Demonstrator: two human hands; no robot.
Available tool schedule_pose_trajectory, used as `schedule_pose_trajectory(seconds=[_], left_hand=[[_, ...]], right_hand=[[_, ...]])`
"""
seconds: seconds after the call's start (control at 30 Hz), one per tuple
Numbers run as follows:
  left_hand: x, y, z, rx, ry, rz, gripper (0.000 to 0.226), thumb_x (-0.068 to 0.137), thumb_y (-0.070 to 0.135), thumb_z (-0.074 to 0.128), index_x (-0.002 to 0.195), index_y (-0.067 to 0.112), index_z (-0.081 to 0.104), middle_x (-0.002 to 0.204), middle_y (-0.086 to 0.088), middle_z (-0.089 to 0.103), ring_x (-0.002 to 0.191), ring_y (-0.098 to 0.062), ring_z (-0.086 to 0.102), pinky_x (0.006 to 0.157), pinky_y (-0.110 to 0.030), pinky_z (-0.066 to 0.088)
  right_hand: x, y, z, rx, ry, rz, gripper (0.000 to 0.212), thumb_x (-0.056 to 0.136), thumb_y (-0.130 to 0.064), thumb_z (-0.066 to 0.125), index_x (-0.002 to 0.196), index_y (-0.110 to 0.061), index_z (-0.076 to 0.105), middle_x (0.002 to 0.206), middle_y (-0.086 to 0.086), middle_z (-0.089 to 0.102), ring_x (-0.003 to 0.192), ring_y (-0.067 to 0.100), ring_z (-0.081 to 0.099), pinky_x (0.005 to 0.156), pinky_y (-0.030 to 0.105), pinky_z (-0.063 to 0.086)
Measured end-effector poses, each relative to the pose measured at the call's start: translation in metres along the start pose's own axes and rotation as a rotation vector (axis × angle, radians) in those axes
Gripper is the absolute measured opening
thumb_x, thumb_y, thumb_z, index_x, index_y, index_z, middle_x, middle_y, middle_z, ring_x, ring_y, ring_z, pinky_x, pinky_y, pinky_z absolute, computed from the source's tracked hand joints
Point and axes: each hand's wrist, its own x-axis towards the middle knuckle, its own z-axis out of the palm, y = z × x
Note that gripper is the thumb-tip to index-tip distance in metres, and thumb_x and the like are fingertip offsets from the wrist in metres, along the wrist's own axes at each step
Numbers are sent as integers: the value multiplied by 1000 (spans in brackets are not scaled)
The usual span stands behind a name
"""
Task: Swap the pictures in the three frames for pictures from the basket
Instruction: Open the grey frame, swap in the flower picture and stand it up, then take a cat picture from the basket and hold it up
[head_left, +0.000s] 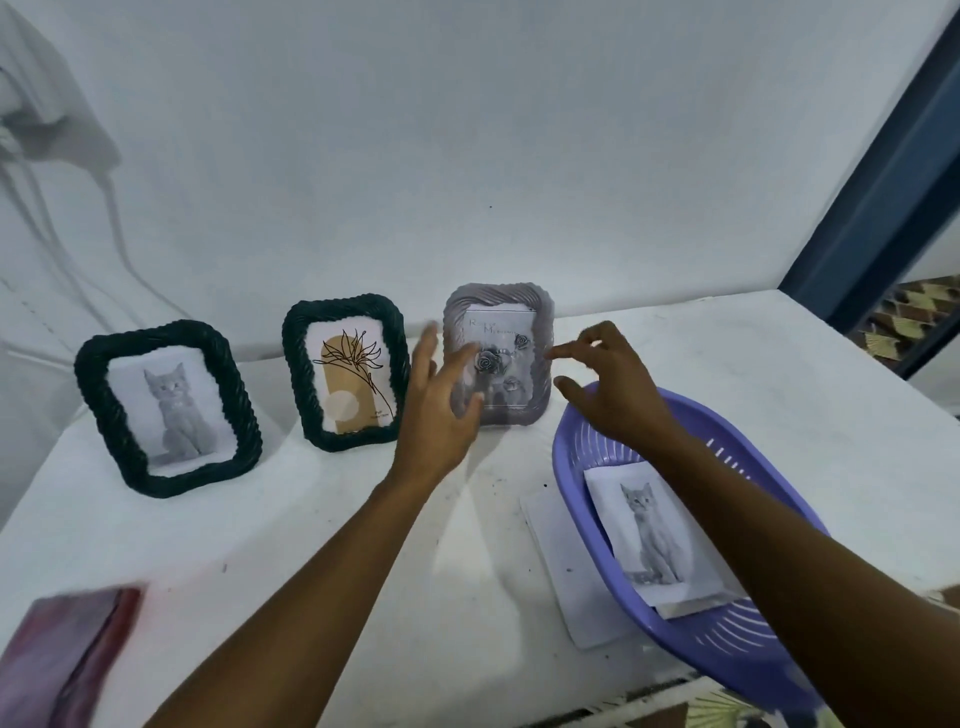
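Observation:
Three frames stand in a row on the white table. At the left, a dark green frame holds a grey kitten picture. The middle dark green frame shows a line-drawn flower. At the right, a pale purple frame carries a rose picture. My left hand hovers open in front of the purple frame's left side. To that frame's right, my right hand is open with fingers spread, above the far end of the purple basket. A kitten picture lies in the basket.
A white sheet pokes out from under the basket's left side. A blurred red object lies at the table's near left corner. White cables hang on the wall at left. A dark blue post rises at the right.

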Motion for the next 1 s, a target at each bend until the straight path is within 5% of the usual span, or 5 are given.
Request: schedule_pose_trajectory(seconds=[0.13, 0.23, 0.4, 0.73, 1.0], left_hand=[[-60, 0, 7, 53, -270, -36, 54, 84, 27, 70, 135, 23, 51, 139, 0, 49, 130, -18, 43, 107, -24, 34], [-95, 10, 15, 118, -428, -122, 69, 82, 47, 69, 142, 29, 41, 144, 5, 45, 134, -14, 39, 108, -20, 27], [-121, 24, 41, 375, -511, -65, 107, 67, 75, 62, 151, 28, 16, 154, 4, 33, 141, -18, 29, 117, -44, 21], [-149, 38, 68, 100, -326, -44, 53, 81, 29, 66, 131, 41, 54, 95, 9, 54, 102, -15, 46, 96, -36, 43], [-143, 45, 34, -246, -193, -297, 40, 81, -10, 55, 98, 25, 65, 107, 2, 62, 63, -6, 56, 55, -16, 49]], right_hand=[[-47, -15, -12, -44, -231, -22, 36, 87, -40, 64, 122, -34, 61, 85, -3, 53, 68, 0, 48, 65, 23, 37], [-72, -28, -18, -11, -372, 33, 49, 85, -55, 61, 130, -38, 54, 89, -8, 64, 71, 0, 55, 72, 23, 44], [-81, -32, -19, -11, -406, 107, 62, 82, -56, 63, 138, -38, 43, 105, -5, 71, 79, 9, 61, 85, 33, 55], [-89, -9, -45, -11, -293, 298, 54, 88, -44, 64, 138, -33, 47, 111, 1, 72, 88, 15, 65, 78, 26, 46], [-90, -14, -40, -15, -285, 261, 47, 91, -45, 59, 135, -31, 51, 115, 3, 70, 100, 23, 65, 86, 30, 45]])
